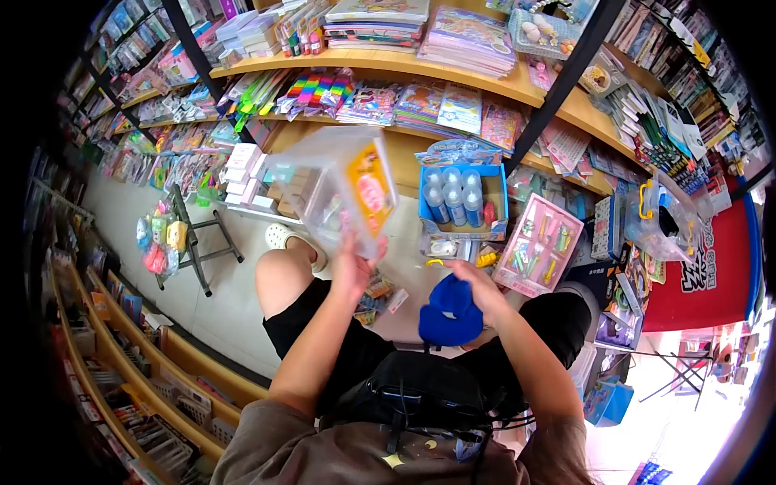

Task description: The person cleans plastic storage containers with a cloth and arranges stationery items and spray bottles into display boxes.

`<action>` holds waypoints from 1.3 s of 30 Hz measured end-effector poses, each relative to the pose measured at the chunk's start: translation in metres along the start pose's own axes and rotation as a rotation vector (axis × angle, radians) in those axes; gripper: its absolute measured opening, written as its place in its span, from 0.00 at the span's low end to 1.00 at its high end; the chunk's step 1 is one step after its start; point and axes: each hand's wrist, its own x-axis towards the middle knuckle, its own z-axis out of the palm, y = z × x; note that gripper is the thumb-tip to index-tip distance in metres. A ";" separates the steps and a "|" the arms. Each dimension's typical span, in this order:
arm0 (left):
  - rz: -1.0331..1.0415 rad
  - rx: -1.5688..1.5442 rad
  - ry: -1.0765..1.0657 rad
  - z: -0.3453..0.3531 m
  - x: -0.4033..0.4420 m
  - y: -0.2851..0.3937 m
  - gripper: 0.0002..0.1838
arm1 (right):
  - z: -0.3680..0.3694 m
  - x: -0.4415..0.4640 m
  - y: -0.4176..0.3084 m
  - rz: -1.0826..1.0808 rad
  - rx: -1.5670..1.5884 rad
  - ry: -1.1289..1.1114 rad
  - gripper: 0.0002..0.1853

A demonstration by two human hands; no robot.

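Note:
My left hand (356, 263) is closed on the lower edge of a clear plastic container (327, 190), held up and tilted, with an orange and white label (371, 190) on its side. Against my right hand (478, 293) is a blue soft item (449, 314), gripped between thumb and fingers above my lap; its exact shape is hard to make out. A small yellow hook-like piece (435, 262) shows by the fingertips of that hand.
Ahead stand shelves (347, 58) of books and stationery. On the floor side are a blue box of bottles (461, 202), a pink boxed set (539, 245), white boxes (242, 174), small packets (378, 295) and a folding stool (194, 234). Wooden racks (153, 347) line the left.

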 end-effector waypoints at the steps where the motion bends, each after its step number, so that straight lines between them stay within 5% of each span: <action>1: 0.037 0.063 0.013 0.011 -0.008 -0.005 0.18 | 0.008 -0.004 0.001 -0.097 -0.259 0.015 0.32; 2: 0.035 0.161 0.033 0.012 -0.010 -0.016 0.18 | 0.015 -0.006 0.002 -0.195 -0.519 0.028 0.35; 4: 0.037 0.354 0.075 0.010 -0.014 -0.035 0.19 | 0.024 -0.001 0.012 -0.179 -0.518 -0.007 0.39; 13: -0.214 0.788 -0.363 0.005 -0.041 -0.035 0.23 | -0.001 0.016 0.041 -0.211 -0.237 0.349 0.14; 15: 0.088 0.813 -0.398 -0.005 -0.039 0.002 0.24 | -0.010 0.001 0.032 -0.238 -0.134 0.399 0.12; 20: 0.182 0.308 0.246 -0.033 -0.015 0.094 0.09 | -0.052 -0.017 0.024 -0.235 0.011 0.528 0.08; 22: 0.079 0.598 0.352 -0.060 0.009 0.085 0.09 | -0.063 -0.018 0.023 -0.245 0.040 0.570 0.11; 24: 0.232 1.521 0.040 -0.115 0.050 0.049 0.09 | -0.074 -0.011 0.028 -0.201 0.117 0.588 0.15; 28: -0.346 2.291 -0.316 -0.155 0.098 -0.010 0.12 | -0.106 0.009 0.045 -0.173 0.294 0.558 0.15; 30: -0.461 2.302 -0.246 -0.143 0.087 -0.017 0.12 | -0.096 0.007 0.039 -0.234 0.297 0.574 0.15; 33: -0.532 2.303 -0.109 -0.235 0.113 -0.085 0.13 | -0.070 -0.005 0.019 -0.338 0.176 0.567 0.10; 39: -0.626 2.163 0.031 -0.223 0.106 -0.079 0.11 | -0.085 0.010 0.027 -0.304 0.192 0.592 0.09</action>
